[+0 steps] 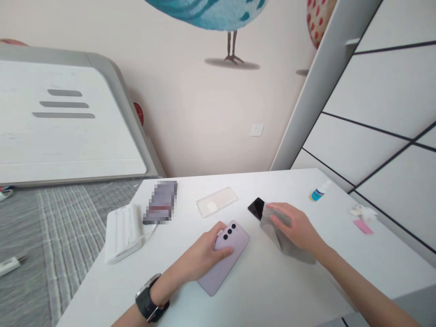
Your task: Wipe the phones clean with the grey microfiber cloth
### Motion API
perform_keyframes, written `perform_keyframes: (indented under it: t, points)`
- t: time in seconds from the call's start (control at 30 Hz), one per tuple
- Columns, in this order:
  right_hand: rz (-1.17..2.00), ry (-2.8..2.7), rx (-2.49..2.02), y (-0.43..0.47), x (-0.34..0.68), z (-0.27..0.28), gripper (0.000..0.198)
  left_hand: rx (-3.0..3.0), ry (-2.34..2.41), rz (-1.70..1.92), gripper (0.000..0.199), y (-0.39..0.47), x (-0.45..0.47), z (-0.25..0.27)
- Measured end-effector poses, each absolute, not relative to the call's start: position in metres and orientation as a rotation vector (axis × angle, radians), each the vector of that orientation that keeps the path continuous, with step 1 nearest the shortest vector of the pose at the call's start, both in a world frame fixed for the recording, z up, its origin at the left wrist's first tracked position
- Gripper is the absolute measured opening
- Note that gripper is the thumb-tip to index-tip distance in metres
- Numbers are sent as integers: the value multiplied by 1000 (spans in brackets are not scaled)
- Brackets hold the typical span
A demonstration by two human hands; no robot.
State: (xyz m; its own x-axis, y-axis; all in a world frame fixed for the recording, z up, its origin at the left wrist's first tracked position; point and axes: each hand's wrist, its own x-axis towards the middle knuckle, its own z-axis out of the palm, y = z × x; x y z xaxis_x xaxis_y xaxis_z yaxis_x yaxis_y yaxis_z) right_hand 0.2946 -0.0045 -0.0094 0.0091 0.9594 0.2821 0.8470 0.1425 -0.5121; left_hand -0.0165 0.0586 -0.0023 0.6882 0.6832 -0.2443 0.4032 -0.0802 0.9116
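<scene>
My left hand (211,252) grips a lilac smartphone (235,245) by its edges, its back with three camera lenses facing up. The thumb lies across the back. Off to the right, my right hand (293,225) is closed on a grey cloth (272,230), which hangs down onto the white table. A glossy black flat piece (257,207) sticks out past the cloth's far left corner; the rest of it is hidden, so I cannot tell what it is. Beyond both hands lies a clear phone case (216,202).
At the table's left stand a white ridged box (123,231) and a pixelated dark device (161,202) with a white cable. A small spray bottle (318,192), crumpled white tissue (364,211) and a pink piece (363,226) lie at the right. White cabinet panels (381,150) flank the table.
</scene>
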Motion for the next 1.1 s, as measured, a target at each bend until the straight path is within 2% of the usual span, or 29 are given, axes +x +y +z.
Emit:
perform_keyframes:
  t: [0.1, 0.2, 0.27, 0.37, 0.47, 0.57, 0.67, 0.7, 0.83, 0.97, 1.03, 1.1]
  points:
    - [163, -1968, -1811, -29, 304, -35, 60, 1926, 985, 253, 32, 54, -9, -7]
    - [145, -2040, -1884, -39, 306, -54, 77, 2193, 1120, 243, 47, 51, -5, -13]
    - [161, -2076, -1897, -40, 304, -62, 73, 2307, 1166, 212, 49, 50, -3, -16]
    - [187, -2103, -1844, -39, 301, -68, 55, 2462, 1189, 199, 42, 47, 2, -19]
    - [275, -2051, -1751, -41, 300, -65, 47, 2592, 1230, 240, 37, 36, 6, -18]
    - [428, -1785, -1694, -49, 298, -50, 47, 2657, 1270, 304, 53, 14, -2, -19]
    - [481, -1488, -1661, -60, 284, -32, 50, 2661, 1353, 466, 87, -17, -18, -27]
    - [475, -1463, -1637, -62, 275, -27, 51, 2636, 1387, 524, 93, -28, -23, -31]
    - [518, -1835, -1495, -69, 217, -27, 58, 2432, 1478, 730, 85, -58, -29, -46]
    - [582, -2472, -1258, -67, 175, -39, 86, 2351, 1523, 813, 86, -66, -27, -51]
    - [550, -2570, -1253, -61, 175, -42, 95, 2340, 1537, 807, 89, -65, -27, -50]
    - [416, -2494, -1432, -55, 181, -42, 97, 2309, 1531, 806, 93, -63, -27, -49]
